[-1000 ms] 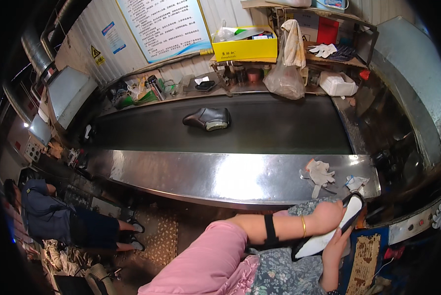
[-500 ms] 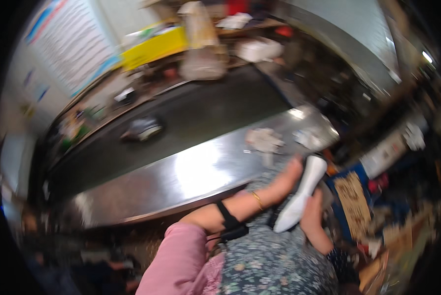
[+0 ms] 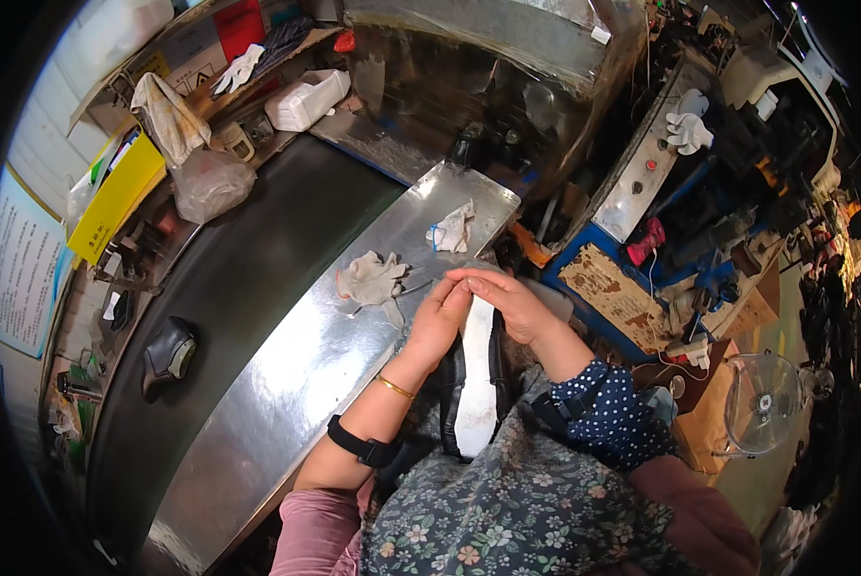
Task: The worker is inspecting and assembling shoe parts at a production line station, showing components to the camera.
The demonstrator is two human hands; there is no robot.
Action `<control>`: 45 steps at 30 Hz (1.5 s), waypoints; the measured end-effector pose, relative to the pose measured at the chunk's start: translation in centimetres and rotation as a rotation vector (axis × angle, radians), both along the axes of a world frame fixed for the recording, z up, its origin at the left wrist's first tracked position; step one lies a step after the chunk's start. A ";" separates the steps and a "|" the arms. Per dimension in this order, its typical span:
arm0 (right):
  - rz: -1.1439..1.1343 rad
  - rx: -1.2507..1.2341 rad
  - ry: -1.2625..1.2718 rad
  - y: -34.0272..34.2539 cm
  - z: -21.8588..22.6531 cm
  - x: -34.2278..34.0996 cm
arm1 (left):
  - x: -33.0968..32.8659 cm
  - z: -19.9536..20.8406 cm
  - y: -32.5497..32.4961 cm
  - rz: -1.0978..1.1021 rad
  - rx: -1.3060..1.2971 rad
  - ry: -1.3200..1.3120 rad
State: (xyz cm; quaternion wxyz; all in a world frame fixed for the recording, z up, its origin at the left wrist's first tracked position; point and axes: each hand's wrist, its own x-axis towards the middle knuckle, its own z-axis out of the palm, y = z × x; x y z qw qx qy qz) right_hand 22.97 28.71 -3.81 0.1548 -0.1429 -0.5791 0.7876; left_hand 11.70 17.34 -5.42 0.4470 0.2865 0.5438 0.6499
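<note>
A black shoe upper (image 3: 478,384) with a white bottom faces bottom-up over my lap, one end toward me. My left hand (image 3: 442,322) is closed round its far end from the left, and my right hand (image 3: 512,305) closes on it from the right. The fingertips meet over that end and hide it. On the steel ledge just beyond my left hand lies a grey work glove (image 3: 375,282). Farther off on that ledge is a crumpled whitish glove or cloth (image 3: 453,230).
A steel ledge (image 3: 287,403) runs beside a dark conveyor belt (image 3: 258,230), which carries a black shoe (image 3: 169,357). Behind the belt are a yellow box (image 3: 114,197) and a white plastic jug (image 3: 308,100). To the right stand a blue-framed machine (image 3: 584,259) and a fan (image 3: 765,403).
My view has swung to the right. The shoe upper has turned from slanting to nearly straight away from me, and both hands have come together over its far end.
</note>
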 end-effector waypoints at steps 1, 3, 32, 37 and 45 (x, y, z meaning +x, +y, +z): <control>0.035 -0.018 0.009 0.3 -0.1 0.2 | -0.1 0.8 -0.3 -0.011 -0.005 -0.003; -0.025 0.136 -0.012 0.1 -0.8 0.0 | -0.7 2.4 -1.0 -0.168 0.048 -0.350; 0.044 -0.296 0.092 2.1 5.6 9.0 | 6.1 8.0 -1.8 -0.488 0.364 0.903; 0.034 -0.290 -0.383 2.7 1.0 20.1 | 3.1 6.7 -3.9 -0.723 0.178 0.283; -0.537 -0.733 0.191 3.7 -2.7 17.7 | -4.9 -1.8 -11.4 0.465 -0.254 -0.050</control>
